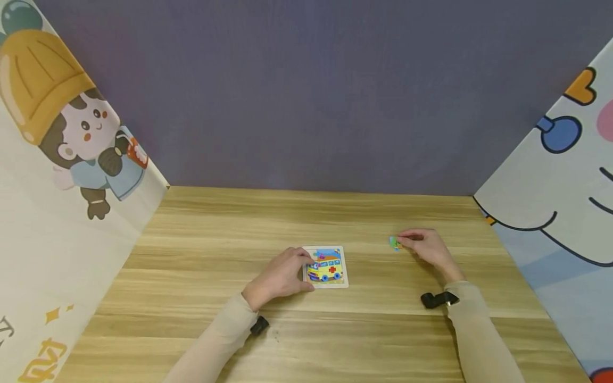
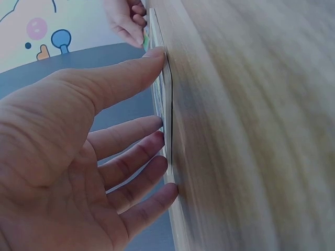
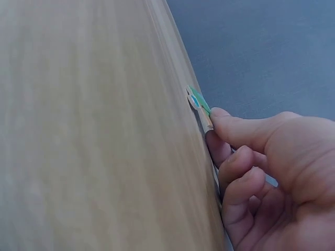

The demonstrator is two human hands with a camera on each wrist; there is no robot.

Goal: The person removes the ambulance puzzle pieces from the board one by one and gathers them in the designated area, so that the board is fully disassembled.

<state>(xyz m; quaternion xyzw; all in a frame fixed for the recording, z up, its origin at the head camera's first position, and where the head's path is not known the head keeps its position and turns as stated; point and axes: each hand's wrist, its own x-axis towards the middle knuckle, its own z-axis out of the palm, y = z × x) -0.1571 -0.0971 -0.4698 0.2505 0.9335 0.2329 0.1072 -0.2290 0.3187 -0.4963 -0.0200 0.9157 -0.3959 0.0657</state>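
Note:
A small jigsaw puzzle in a white frame (image 1: 346,279) lies flat on the table, its picture a yellow ambulance (image 1: 331,270) with a red cross. At the picture's upper left a pale patch shows beside my fingers. My left hand (image 1: 282,274) rests at the frame's left side; in the left wrist view its nearly straight fingers (image 2: 131,133) and thumb touch the frame. To the right, my right hand (image 1: 428,247) pinches a green and blue puzzle piece (image 3: 199,102) between thumb and forefinger. That piece is at or just above the tabletop, apart from the frame.
The wood-grain table (image 1: 230,229) runs back to a dark grey-blue wall (image 1: 316,96). Side panels with cartoon prints stand at the left (image 1: 96,159) and right (image 1: 541,175). A black strap device (image 1: 438,300) sits on the right wrist, another (image 1: 259,325) on the left.

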